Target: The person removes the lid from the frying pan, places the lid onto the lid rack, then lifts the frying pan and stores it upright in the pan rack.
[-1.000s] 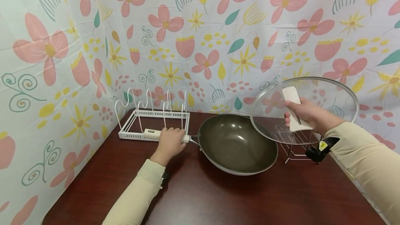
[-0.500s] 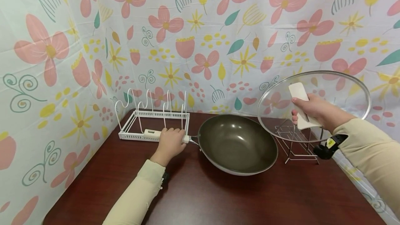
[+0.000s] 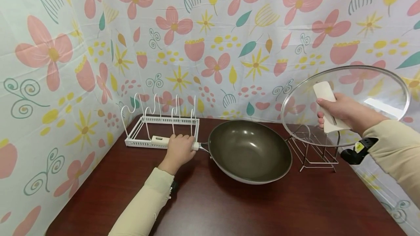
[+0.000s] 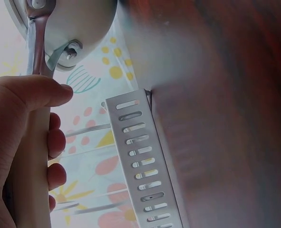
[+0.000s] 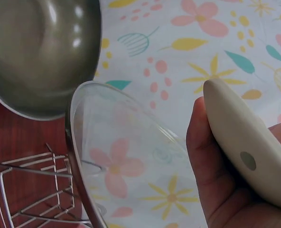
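Note:
A deep wok (image 3: pixel 249 152) with a dark inside stands on the brown table, its cream handle (image 3: pixel 159 140) pointing left. My left hand (image 3: pixel 178 151) grips that handle; in the left wrist view the thumb and fingers (image 4: pixel 56 142) wrap round it. Up at the right, my right hand (image 3: pixel 344 110) holds a glass lid (image 3: pixel 370 83) by its cream handle (image 3: pixel 328 101). The lid is tilted, its steel rim overlapping a wire rack (image 3: pixel 315 152) in the head view. The right wrist view shows the lid's rim (image 5: pixel 74 142) between the hand and the wok.
A white rack (image 3: pixel 137 141) with upright wire dividers stands at the back left, close behind the wok handle. The brown table (image 3: pixel 223 207) runs forward to the viewer. A flowered cloth (image 3: pixel 210 46) hangs behind and along the left side.
My right hand has moved right and slightly up with the glass lid, away from over the wok's edge and across the wire rack. The left hand and wok have stayed put.

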`<move>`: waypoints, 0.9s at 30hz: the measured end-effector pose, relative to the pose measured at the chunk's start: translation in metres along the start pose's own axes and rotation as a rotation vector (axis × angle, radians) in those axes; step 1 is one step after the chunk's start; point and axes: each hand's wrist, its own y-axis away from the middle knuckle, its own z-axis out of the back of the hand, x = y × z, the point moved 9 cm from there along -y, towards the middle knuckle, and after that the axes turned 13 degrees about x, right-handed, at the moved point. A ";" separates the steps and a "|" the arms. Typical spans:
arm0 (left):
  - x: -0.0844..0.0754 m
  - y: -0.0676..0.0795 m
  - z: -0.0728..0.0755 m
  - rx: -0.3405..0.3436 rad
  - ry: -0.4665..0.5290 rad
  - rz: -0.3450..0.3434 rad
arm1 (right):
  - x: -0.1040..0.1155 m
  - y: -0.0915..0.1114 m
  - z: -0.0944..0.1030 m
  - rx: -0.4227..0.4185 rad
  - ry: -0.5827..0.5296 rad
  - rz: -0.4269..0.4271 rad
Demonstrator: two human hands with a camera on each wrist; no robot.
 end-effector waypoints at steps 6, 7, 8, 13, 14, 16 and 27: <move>0.000 0.001 0.000 0.004 0.004 0.003 | 0.002 0.006 0.009 -0.029 0.049 -0.001; 0.000 0.001 0.000 0.007 0.005 0.003 | 0.002 0.007 0.010 -0.032 0.055 0.000; -0.001 0.001 0.000 0.009 0.003 0.004 | 0.002 0.008 0.011 -0.038 0.059 0.002; -0.002 0.002 0.002 0.012 0.004 0.004 | 0.003 0.012 0.017 -0.061 0.090 0.009; -0.002 0.002 0.003 0.011 0.006 0.003 | 0.003 0.012 0.018 -0.069 0.094 0.010; -0.002 0.002 0.003 0.007 0.009 0.004 | 0.003 0.014 0.021 -0.083 0.098 0.010; -0.001 0.000 0.005 0.071 0.040 0.016 | 0.001 0.024 0.036 -0.100 0.116 0.006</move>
